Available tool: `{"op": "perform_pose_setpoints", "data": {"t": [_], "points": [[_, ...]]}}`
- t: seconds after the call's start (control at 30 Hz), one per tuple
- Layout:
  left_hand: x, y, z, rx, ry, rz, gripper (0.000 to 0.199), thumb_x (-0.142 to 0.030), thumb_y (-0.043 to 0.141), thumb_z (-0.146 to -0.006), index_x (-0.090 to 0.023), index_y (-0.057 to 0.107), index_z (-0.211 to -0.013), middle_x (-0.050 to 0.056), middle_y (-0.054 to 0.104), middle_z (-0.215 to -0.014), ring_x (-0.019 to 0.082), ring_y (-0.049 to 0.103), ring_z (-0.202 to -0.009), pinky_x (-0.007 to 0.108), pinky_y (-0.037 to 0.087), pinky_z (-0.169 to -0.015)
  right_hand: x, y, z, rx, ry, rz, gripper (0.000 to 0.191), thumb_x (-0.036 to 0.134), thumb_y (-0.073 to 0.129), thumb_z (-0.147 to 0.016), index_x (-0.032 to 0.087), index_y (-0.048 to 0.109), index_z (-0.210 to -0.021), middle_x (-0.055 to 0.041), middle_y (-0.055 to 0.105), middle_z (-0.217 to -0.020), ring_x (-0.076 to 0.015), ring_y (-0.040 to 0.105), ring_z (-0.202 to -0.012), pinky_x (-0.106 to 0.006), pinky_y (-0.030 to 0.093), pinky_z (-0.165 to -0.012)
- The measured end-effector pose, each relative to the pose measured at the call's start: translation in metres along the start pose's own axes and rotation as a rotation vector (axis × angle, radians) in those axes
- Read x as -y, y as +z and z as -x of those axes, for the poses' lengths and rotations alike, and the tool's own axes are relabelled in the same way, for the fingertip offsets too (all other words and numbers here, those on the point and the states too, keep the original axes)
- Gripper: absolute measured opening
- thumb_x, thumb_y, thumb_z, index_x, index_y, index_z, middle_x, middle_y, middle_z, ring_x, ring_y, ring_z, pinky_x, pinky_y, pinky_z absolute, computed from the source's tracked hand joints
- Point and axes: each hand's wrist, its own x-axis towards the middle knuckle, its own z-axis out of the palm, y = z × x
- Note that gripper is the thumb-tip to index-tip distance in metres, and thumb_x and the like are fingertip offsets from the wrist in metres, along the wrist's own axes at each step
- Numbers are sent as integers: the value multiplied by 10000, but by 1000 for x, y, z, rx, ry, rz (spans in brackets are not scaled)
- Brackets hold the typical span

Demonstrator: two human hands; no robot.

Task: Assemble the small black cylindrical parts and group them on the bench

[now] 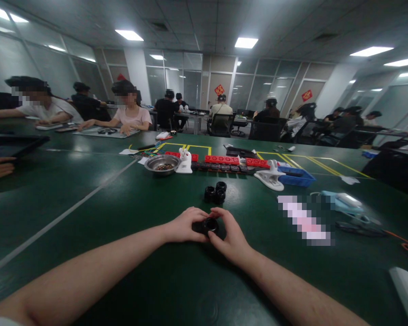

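Low over the green table, my left hand point(185, 225) and my right hand point(231, 235) meet with bent fingers around a black part with a round opening point(211, 224). My left fingers close on its left side, where a flatter black portion shows. On the right, my right thumb and forefinger curve around the round opening. Whether it is one piece or two joined pieces I cannot tell. Just beyond my hands, three black hollow cylinders point(216, 193) stand close together on the table.
Farther back are a metal bowl point(162, 165) of small parts, white clamps point(271, 175), red trays point(222, 160) in a row and a blue bin point(295, 176). A light-blue device point(343, 201) with cables lies at right. Co-workers sit along the far side and at left.
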Motion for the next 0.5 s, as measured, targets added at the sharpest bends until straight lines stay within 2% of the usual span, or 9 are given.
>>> {"op": "perform_pose_setpoints", "data": {"t": [0.13, 0.23, 0.33, 0.43, 0.5], "points": [[4, -1, -1, 62, -4, 32, 450, -349, 696, -638, -284, 553, -1060, 14, 504, -1198, 259, 409, -1132, 480, 100, -1019, 2, -2, 1, 17, -19, -6, 477, 124, 534, -672, 193, 403, -1125, -76, 515, -1028, -211, 503, -970, -398, 410, -871], [4, 2, -3, 10, -17, 9, 496, -356, 729, -585, -227, 556, -1031, 46, 539, -1117, 251, 444, -1075, 440, 213, -988, 2, -1, 1, 2, -22, 10, 472, 172, 568, -681, 186, 402, -1122, -89, 506, -1055, -223, 493, -991, -406, 403, -874], [2, 6, -4, -64, -35, -19, 526, -388, 745, -542, -184, 555, -988, 61, 551, -1044, 247, 473, -996, 379, 350, -888, 3, 1, 0, -10, 15, 51, 467, 231, 622, -661, 181, 429, -1083, -89, 522, -1018, -233, 507, -950, -408, 424, -833], [-1, 7, -4, -98, -49, -59, 561, -413, 754, -507, -168, 545, -967, 62, 549, -992, 247, 485, -936, 368, 388, -829, 3, 1, -2, -14, 41, 62, 426, 218, 611, -665, 179, 450, -1057, -77, 547, -957, -226, 526, -903, -401, 436, -809], [-3, 7, -4, -100, -48, -80, 562, -421, 746, -514, -174, 536, -972, 55, 544, -969, 243, 487, -915, 369, 395, -813, 4, 1, -2, 11, 1, 32, 434, 174, 557, -686, 180, 429, -1101, -82, 546, -1003, -221, 524, -941, -397, 424, -841]]}}
